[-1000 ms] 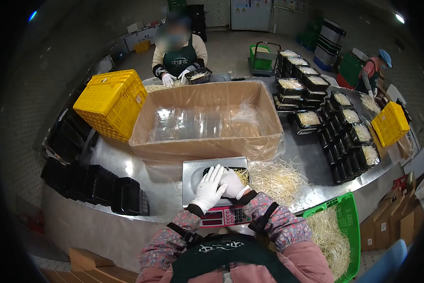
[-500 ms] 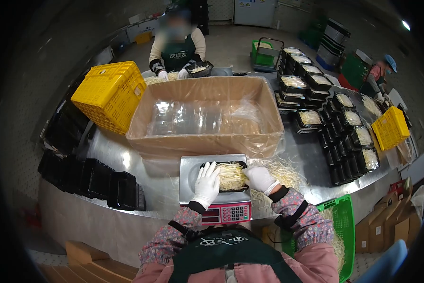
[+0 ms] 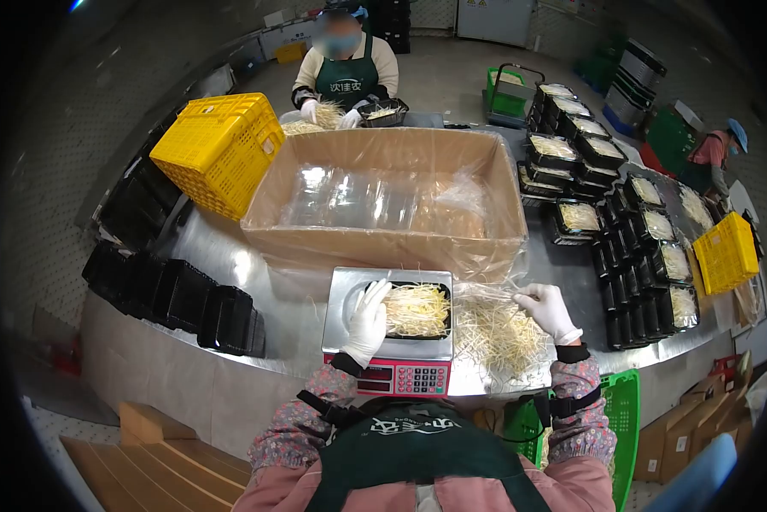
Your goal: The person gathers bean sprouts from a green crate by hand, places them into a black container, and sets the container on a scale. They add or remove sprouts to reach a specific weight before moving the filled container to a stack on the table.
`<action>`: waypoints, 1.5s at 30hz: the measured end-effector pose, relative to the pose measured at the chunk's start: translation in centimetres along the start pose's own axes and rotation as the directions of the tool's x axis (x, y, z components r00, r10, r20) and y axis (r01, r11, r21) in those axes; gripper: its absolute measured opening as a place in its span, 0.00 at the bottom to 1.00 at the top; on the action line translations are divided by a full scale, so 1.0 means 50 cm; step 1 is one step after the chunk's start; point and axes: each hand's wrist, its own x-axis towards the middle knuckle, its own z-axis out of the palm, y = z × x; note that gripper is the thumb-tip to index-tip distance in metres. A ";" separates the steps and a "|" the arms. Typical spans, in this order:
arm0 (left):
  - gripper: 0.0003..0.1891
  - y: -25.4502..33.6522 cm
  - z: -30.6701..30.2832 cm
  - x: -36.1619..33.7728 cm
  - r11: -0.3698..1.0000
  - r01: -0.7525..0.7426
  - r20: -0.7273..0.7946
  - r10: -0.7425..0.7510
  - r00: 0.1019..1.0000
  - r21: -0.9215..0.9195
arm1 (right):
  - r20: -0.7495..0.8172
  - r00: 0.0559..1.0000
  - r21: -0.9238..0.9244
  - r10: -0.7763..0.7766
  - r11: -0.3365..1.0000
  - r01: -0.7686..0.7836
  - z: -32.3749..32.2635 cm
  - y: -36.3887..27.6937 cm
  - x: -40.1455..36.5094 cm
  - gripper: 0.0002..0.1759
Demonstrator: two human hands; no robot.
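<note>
A black plastic tray (image 3: 417,334) heaped with pale bean sprouts (image 3: 419,309) rests on the metal pan of a red-fronted scale (image 3: 339,299). Along the tray's left edge lies my left hand (image 3: 368,324), white-gloved, its fingers stretched out against the sprouts. A loose pile of bean sprouts (image 3: 501,341) spreads on the table right of the scale. Over the upper right side of that pile is my right hand (image 3: 549,313), also gloved, with thumb and fingertips pinched together. Thin pale strands run near those fingertips; what is between them is too small to make out.
A plastic-lined cardboard box (image 3: 383,247) stands behind the scale, beside a yellow crate (image 3: 217,154). Empty black trays (image 3: 183,299) stand left; filled packs (image 3: 656,226) are stacked right. A green basket (image 3: 624,427) sits below the table edge. A co-worker (image 3: 347,77) handles sprouts opposite.
My right hand has left the tray's right side and moved right across the sprout pile. My left hand stays at the tray's left edge. The whole view has shifted slightly.
</note>
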 end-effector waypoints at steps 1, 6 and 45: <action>0.23 0.005 -0.009 0.004 0.991 0.022 -0.062 -0.030 0.998 -0.130 | -0.019 0.998 0.096 0.054 0.994 -0.052 -0.004 0.025 -0.007 0.09; 0.23 -0.014 -0.059 0.014 0.805 0.191 0.101 -0.162 0.982 -0.562 | 0.235 0.954 -0.613 0.189 0.790 -0.006 0.038 0.168 -0.011 0.29; 0.29 -0.019 -0.104 0.026 0.993 0.081 0.226 -0.060 0.972 -0.087 | 0.241 0.931 -0.658 0.275 0.752 -0.052 0.057 0.126 -0.031 0.31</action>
